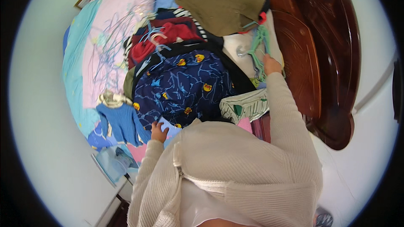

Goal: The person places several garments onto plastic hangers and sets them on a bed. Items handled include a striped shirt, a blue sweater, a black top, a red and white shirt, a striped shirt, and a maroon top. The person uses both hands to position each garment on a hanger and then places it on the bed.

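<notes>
Reaching to the right, my right hand (271, 64) touches a bunch of green clothes hangers (260, 49); its fingertips are partly hidden, so I cannot tell whether it grips them. My left hand (159, 132) rests low at the left with fingers apart, beside a blue knit sweater (122, 121). Between the hands lies a navy garment with yellow duck prints (189, 85). Blue hangers (161, 53) lie at its upper edge, next to a red garment (146, 49). An olive-brown garment (224, 3) is spread out beyond them.
Many loose hangers (109, 53) lie on the pink bedding (94, 78) at the left. A carved dark wooden headboard (328, 47) borders the right side. A green-and-white striped cloth (246, 104) lies near my right forearm. A light blue bin (116, 162) stands at the lower left.
</notes>
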`<state>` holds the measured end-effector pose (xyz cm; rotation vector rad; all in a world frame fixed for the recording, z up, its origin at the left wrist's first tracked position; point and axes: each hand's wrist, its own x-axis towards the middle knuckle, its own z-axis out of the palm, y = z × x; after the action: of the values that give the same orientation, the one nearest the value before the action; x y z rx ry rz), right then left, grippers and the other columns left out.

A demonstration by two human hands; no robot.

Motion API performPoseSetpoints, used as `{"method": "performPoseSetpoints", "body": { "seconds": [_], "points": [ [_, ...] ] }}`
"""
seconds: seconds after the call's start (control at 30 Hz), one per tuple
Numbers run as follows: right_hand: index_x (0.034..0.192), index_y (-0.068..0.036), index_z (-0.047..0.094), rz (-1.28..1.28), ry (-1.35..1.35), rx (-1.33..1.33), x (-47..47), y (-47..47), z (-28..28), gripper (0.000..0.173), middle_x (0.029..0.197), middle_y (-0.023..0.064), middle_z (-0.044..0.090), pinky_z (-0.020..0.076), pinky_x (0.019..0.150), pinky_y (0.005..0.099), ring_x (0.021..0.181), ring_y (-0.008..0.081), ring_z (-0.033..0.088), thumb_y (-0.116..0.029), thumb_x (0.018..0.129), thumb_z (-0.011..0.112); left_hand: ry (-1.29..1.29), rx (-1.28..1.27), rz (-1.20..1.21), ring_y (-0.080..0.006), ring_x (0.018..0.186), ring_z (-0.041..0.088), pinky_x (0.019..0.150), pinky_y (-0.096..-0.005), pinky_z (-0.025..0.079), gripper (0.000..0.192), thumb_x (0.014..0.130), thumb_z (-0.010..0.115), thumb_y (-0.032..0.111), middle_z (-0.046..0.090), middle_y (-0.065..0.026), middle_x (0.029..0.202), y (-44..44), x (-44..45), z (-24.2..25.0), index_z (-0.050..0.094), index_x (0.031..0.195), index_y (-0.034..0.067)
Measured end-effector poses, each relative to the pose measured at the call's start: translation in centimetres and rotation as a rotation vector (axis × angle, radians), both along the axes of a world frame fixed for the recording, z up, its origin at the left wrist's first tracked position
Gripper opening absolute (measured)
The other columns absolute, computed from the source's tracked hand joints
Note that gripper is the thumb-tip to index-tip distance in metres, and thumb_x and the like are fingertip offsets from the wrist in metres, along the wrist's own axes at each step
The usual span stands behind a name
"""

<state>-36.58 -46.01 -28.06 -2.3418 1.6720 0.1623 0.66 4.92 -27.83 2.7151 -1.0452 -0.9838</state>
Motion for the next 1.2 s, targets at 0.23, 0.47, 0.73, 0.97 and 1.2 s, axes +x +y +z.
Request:
{"method": "performPoseSetpoints", "body": {
  "seconds": [0.23, 0.47, 0.73, 0.97, 1.2],
  "points": [
    [0.097, -0.005, 0.056, -0.065, 0.207, 0.039, -0.8, 2.7, 2.5, 0.025, 0.093, 0.0238, 0.066, 0.0495, 0.072, 0.0500, 0.085, 0.0401, 0.064, -0.023, 0.095, 0.039, 0.026, -0.090, 0.019, -0.0397, 0.120, 0.048, 0.100, -0.0429, 0.042, 0.043, 0.080, 0.069, 0.028, 0.044, -0.0208, 0.135, -4.9, 0.8, 2.2, 0.061, 0.117, 0.009],
    [0.106, -0.002, 0.058, -0.255, -0.122, 0.018, -2.2, 7.6, 2.2, 0.033, 0.092, 0.0235, 0.066, 0.0476, 0.072, 0.0470, 0.083, 0.0426, 0.062, -0.030, 0.098, 0.043, 0.071, -0.091, 0.027, -0.0369, 0.116, 0.051, 0.099, -0.0420, 0.043, 0.039, 0.081, 0.067, 0.027, 0.049, -0.0169, 0.131, -7.3, 1.0, 2.5, 0.063, 0.114, 0.008],
    [0.108, -0.005, 0.055, -0.665, -1.273, 0.288, 8.9, 15.0, 2.6, 0.020, 0.072, 0.0022, 0.055, 0.0454, 0.063, 0.0278, 0.063, 0.0107, 0.051, -0.021, 0.096, 0.051, -0.223, -0.539, 0.007, -0.0328, 0.110, 0.054, 0.091, -0.0430, 0.044, 0.040, 0.080, 0.066, 0.022, 0.055, -0.0117, 0.121, -18.4, 7.2, 2.6, 0.060, 0.117, 0.010],
    [0.104, -0.003, 0.054, -0.588, -1.391, 0.681, 20.7, 11.1, 9.1, 0.025, 0.053, -0.0006, 0.040, 0.0444, 0.055, 0.0279, 0.047, 0.0097, 0.037, -0.026, 0.100, 0.043, -0.335, -0.710, -0.057, -0.0325, 0.109, 0.051, 0.089, -0.0438, 0.043, 0.049, 0.075, 0.070, 0.023, 0.056, -0.0106, 0.114, -27.7, 10.2, 5.2, 0.057, 0.121, 0.012],
    [0.112, -0.004, 0.048, -0.523, -1.758, 0.619, 23.3, 13.0, 11.3, 0.020, 0.058, 0.0028, 0.046, 0.0443, 0.057, 0.0319, 0.052, 0.0137, 0.044, -0.017, 0.097, 0.046, -0.085, -0.667, -0.368, -0.0310, 0.100, 0.050, 0.084, -0.0429, 0.041, 0.022, 0.068, 0.074, 0.021, 0.051, -0.0088, 0.099, -23.4, 6.8, 5.8, 0.059, 0.081, 0.010]
  ]
}}
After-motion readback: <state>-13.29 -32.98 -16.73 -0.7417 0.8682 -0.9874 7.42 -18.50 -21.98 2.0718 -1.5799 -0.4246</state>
